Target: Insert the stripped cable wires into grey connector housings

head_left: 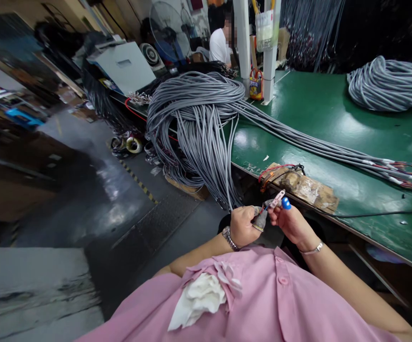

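Note:
Close in front of my pink shirt, my left hand [244, 226] is closed round the end of a grey cable [229, 187]. A grey finger covering shows on its thumb side, beside thin coloured wires. My right hand [291, 223], with a blue covering [286, 203] on one fingertip, pinches a small pale pink strip [277, 199] with dark marks. The strip's lower end meets the wires between both hands. A large bundle of grey cables [202, 114] hangs over the edge of the green table [309, 114].
A wooden block [303, 189] with red and black wires lies at the table edge. Stripped cable ends [401, 173] rest farther right. A coiled cable bundle [391, 85] sits at the back right. Beyond white posts [242, 42], a person [220, 45] in white sits.

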Available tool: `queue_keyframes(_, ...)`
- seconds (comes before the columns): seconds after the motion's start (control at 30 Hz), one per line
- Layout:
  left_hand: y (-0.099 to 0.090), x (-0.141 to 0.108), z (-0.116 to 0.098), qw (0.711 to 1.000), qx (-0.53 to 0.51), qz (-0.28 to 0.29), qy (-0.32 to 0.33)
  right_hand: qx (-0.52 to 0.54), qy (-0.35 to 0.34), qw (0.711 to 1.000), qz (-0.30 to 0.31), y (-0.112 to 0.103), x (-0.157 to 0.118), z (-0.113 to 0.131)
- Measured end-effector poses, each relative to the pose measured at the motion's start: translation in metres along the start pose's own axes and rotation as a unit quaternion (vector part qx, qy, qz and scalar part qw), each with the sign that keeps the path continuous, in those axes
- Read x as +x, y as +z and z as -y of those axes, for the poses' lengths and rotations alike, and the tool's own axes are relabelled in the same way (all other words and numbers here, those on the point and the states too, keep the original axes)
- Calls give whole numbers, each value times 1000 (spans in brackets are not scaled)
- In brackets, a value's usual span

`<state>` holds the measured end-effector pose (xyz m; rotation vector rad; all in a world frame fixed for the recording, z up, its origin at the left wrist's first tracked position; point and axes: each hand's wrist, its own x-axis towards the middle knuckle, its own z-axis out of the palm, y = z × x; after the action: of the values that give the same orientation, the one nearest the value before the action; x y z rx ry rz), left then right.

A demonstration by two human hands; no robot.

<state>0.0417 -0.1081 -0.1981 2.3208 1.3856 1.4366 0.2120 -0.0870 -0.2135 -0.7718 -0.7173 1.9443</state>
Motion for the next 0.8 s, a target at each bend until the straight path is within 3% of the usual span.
queue_keyframes(0.17, 3, -10, 0, 998, -23, 52, -36, 38, 46, 998, 11, 6, -9, -4)
queue_keyframes(0.37, 3, -18, 2, 984, -101, 114, -96, -67, -3, 997, -44, 5, -5, -11)
queue_keyframes(0.53, 5, -19, 1, 920, -260, 207, -207, -110, -12, 993, -43, 4, -5, -14)
queue_keyframes(0.67, 7, -20, 0, 869, -359, 174, -293, -64, -4, 997, -42, 8, -6, -15)
queue_keyframes(0.8, 7, -21, -1, 846, -398, 131, -329, -3, 22, 999, -36, 9, -4, -16)
